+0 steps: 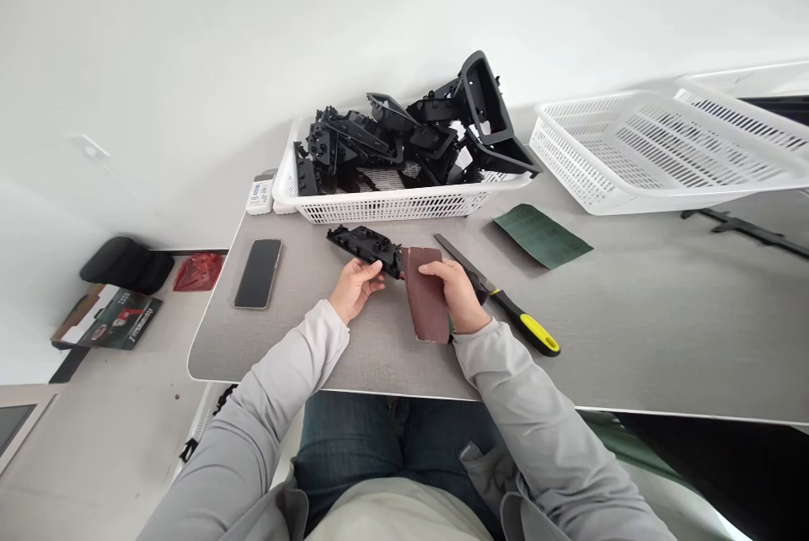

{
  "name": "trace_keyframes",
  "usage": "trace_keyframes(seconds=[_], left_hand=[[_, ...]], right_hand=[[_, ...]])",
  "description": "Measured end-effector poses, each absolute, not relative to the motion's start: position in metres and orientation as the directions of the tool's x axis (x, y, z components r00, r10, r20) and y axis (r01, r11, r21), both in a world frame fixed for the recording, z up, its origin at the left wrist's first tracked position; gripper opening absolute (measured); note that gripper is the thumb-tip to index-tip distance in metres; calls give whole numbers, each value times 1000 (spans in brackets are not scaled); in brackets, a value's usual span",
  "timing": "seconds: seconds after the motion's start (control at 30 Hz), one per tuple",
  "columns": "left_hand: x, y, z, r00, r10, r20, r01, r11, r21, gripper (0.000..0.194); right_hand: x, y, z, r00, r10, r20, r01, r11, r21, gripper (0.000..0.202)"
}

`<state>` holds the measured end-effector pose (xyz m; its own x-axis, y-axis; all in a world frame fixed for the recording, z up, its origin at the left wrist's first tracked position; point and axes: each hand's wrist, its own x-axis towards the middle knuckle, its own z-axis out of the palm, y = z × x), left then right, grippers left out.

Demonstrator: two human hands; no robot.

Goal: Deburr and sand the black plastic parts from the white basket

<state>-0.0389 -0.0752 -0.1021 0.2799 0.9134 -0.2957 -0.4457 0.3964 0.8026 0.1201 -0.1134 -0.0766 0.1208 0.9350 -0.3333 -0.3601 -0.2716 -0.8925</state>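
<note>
My left hand (357, 289) is closed on the near side of a black plastic part (365, 244), its thumb lying on top. The part is long, with small clips and bumps along it. In my right hand (460, 297) is a reddish-brown sheet of sandpaper (426, 305), pinched under the thumb. The sheet's upper left edge meets the right end of the black part; whether they touch I cannot tell. A file (534, 332) with a black and yellow handle lies just right of my right hand, its blade pointing away to the left.
A white basket (392, 208) heaped with black plastic parts stands against the wall. Another white basket (607, 202) is to its right. A green sheet (542, 235), a phone (258, 274) and a thin black strip (752, 229) lie on the grey table (663, 313).
</note>
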Motion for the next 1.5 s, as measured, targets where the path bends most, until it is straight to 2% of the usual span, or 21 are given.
trace_keyframes(seconds=[0.17,0.27,0.37,0.53,0.73,0.9,1.13,1.27,1.4,1.5], left_hand=[[-43,-76,-100,481,825,-296,-410,510,756,43],[-45,-76,-100,592,760,-268,-378,555,741,43],[-46,-77,-102,647,721,-249,-351,570,743,42],[-45,-78,-107,634,734,-245,-366,564,740,47],[-40,-81,-105,607,754,-251,-390,557,733,54],[-40,-81,-102,588,769,-251,-396,545,739,51],[-53,-73,-98,678,683,-271,-307,598,741,52],[-52,-71,-98,574,749,-332,-376,601,705,49],[-51,-70,-97,460,819,-343,-491,557,670,55],[-51,-69,-96,453,824,-340,-517,553,653,33]], right_hand=[[120,-112,-79,27,922,-386,-463,-331,-822,13],[123,-112,-84,58,917,-394,-514,-311,-799,13],[125,-111,-88,115,932,-343,-474,-252,-844,15],[119,-113,-85,267,935,-233,-371,-123,-921,17],[112,-117,-77,236,951,-202,-381,-101,-919,18],[113,-117,-78,256,949,-182,-330,-91,-939,18],[118,-121,-74,236,959,-159,-317,-79,-945,18],[120,-119,-77,296,947,-125,-264,-45,-963,19],[118,-116,-82,267,953,-143,-288,-62,-956,20],[115,-116,-82,236,960,-151,-307,-74,-949,21]])
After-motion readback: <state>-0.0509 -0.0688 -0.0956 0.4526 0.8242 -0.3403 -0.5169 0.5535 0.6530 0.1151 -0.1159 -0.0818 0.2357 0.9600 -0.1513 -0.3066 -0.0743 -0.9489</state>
